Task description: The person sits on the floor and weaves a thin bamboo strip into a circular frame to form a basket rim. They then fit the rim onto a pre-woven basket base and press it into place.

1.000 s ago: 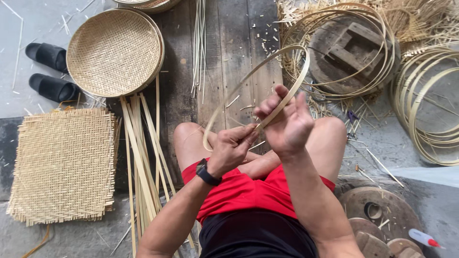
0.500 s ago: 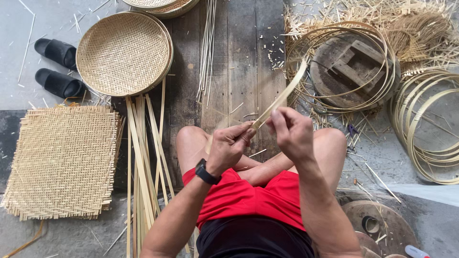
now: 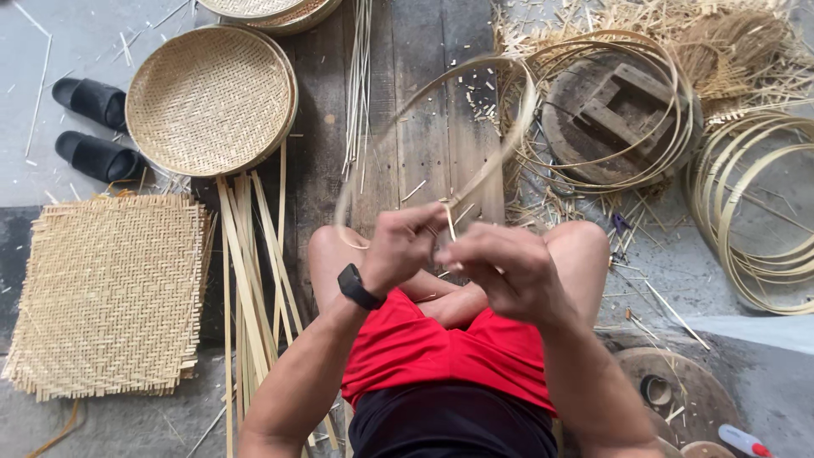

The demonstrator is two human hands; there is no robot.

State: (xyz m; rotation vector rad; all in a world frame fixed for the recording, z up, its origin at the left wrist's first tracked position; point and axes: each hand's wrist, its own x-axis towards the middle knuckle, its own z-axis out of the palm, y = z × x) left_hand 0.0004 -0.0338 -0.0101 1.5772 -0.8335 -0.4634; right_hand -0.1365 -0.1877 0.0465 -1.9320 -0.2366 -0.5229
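The left hand [image 3: 405,246] and the right hand [image 3: 509,270] were both closed on the ends of a thin bamboo strip [image 3: 441,85] bent into a hoop, pinching it where the two ends crossed between the hands. From that pinch the hoop rose away from the person, over the wooden planks [image 3: 424,127], its far curve lying beyond the fingers. The left wrist bore a black watch [image 3: 356,287]. Directly beneath the grip were the person's bare knees and red shorts [image 3: 441,356].

To the left of the grip lay a bundle of flat bamboo slats [image 3: 246,280], and further left a square woven mat [image 3: 110,293]. Beyond and left of the grip sat a round woven tray [image 3: 210,100], with a pair of black sandals [image 3: 93,127] just past it. Beyond and right of the grip stood a round wooden block [image 3: 619,114] ringed with bamboo hoops, and further right a stack of finished hoops [image 3: 755,203].
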